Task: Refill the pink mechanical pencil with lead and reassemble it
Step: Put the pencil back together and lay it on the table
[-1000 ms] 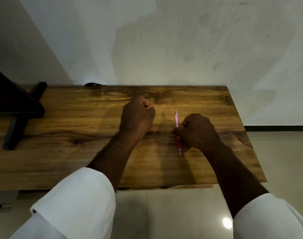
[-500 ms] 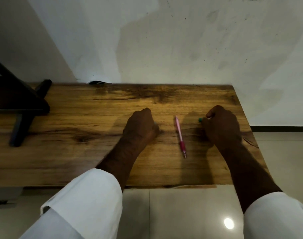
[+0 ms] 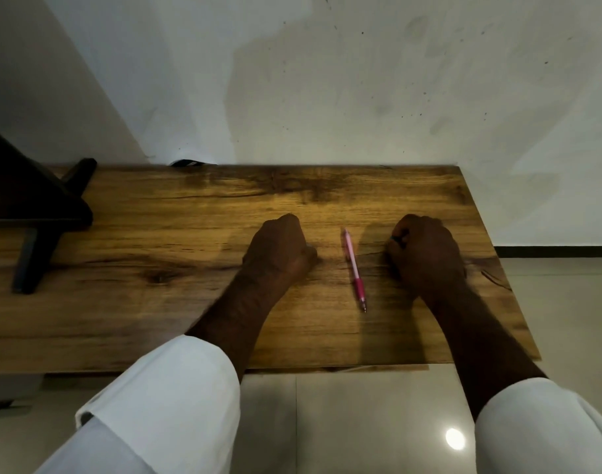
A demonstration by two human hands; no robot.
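The pink mechanical pencil lies free on the wooden worktop, tip toward the person, between the two hands. The left hand rests fisted; the right hand is curled around a small dark object (too hidden to identify).

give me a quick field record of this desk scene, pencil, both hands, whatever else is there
surface: wooden table against a white wall
pencil: pink mechanical pencil lying flat between the hands, tip toward the person, touched by neither hand
left hand: closed fist resting on the table, contents not visible
right hand: curled around a small dark object, too hidden to identify
other: dark stand at the table's left end
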